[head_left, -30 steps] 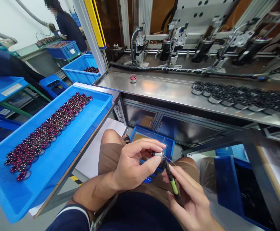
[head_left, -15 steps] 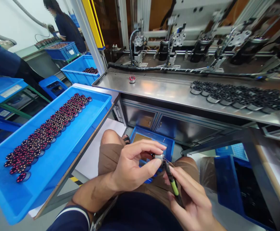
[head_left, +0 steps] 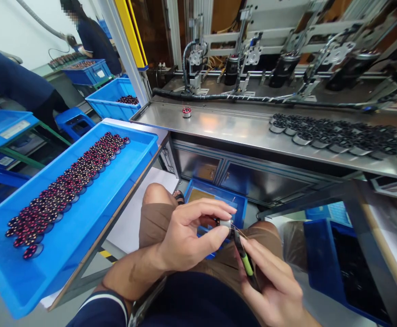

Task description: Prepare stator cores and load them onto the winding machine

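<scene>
My left hand (head_left: 193,234) pinches a small round motor part (head_left: 224,223) with a silvery rim between thumb and fingers, above my lap. Thin copper-coloured wires (head_left: 241,232) stick out from its right side. In my right hand (head_left: 275,277) is a hand tool with black and green handles (head_left: 247,264), its tip at the wires beside the part. Whether the jaws touch a wire is too small to tell. On the left, a blue tray (head_left: 130,170) holds rows of similar parts with red and black tops (head_left: 72,181).
One red-topped part (head_left: 186,112) stands on the metal ledge (head_left: 219,125), with many black and silver parts (head_left: 334,134) at its right. Machinery lies behind. Blue bins (head_left: 321,254) stand at right and below. Two people (head_left: 94,38) are at the back left.
The tool in my right hand has shifted very slightly against the wires. At the far left, a person in dark clothes has moved to the right. My left hand has hardly moved.
</scene>
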Demonstrator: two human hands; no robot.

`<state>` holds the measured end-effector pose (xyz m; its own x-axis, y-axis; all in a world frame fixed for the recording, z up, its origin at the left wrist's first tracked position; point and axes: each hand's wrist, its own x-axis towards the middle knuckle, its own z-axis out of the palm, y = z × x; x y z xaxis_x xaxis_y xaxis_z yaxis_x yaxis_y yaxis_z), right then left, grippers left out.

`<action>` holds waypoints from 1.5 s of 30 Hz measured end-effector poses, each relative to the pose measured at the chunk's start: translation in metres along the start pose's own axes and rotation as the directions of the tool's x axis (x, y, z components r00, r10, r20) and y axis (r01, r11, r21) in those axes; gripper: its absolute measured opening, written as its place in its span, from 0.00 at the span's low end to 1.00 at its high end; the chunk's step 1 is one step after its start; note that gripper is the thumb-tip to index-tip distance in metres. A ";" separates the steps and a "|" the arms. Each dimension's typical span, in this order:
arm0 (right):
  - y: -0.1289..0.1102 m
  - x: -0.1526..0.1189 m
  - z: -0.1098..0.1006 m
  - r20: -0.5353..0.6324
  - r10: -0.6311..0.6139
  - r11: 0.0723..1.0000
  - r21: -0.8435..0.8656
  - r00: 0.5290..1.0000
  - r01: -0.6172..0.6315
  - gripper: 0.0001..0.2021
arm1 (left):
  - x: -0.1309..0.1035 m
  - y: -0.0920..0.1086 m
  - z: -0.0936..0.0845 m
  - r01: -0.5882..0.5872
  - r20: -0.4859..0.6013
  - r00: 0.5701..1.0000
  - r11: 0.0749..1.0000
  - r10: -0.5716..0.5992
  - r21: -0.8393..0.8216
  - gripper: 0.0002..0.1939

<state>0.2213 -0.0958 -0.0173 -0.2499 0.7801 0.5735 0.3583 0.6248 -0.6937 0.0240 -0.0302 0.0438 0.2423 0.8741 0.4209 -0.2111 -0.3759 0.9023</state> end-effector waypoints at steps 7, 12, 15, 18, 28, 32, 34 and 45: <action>-0.003 0.000 0.001 -0.004 0.023 1.000 0.019 1.000 -0.023 0.32 | -0.001 -0.001 0.000 0.006 0.000 1.000 1.000 -0.006 -0.003 0.10; -0.001 0.002 0.003 -0.022 0.041 0.999 0.014 0.999 -0.040 0.33 | -0.001 0.003 0.002 -0.002 0.022 1.000 1.000 0.002 0.005 0.10; 0.000 0.003 0.004 -0.036 0.063 0.998 0.014 0.997 -0.063 0.33 | -0.002 0.004 0.002 -0.017 0.024 1.000 1.000 0.016 0.018 0.10; -0.001 0.003 0.005 -0.037 0.084 0.996 0.029 0.996 -0.083 0.33 | -0.002 0.004 0.003 -0.038 0.017 0.999 0.999 0.037 0.040 0.10; -0.002 -0.002 0.003 -0.053 0.060 0.998 0.006 0.997 -0.060 0.34 | -0.001 0.004 0.003 -0.018 0.026 1.000 0.997 0.016 0.080 0.08; 0.001 -0.007 0.002 -0.097 0.124 0.991 -0.031 0.988 -0.127 0.33 | -0.001 0.002 0.001 -0.007 0.028 1.000 0.998 0.005 0.066 0.07; 0.003 -0.006 0.001 -0.115 0.196 0.980 0.042 0.974 -0.193 0.31 | -0.002 -0.002 -0.001 -0.015 0.045 0.999 0.997 0.012 0.070 0.07; -0.002 -0.003 -0.025 -0.061 0.432 0.882 0.236 0.900 -0.408 0.26 | 0.009 -0.012 -0.019 -0.443 0.211 0.895 0.830 0.392 0.337 0.28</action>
<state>0.2439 -0.0997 -0.0068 -0.0154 0.9700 0.2426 0.2056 0.2405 -0.9486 0.0113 -0.0118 0.0349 0.3340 0.5702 0.7506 0.0367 -0.8035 0.5941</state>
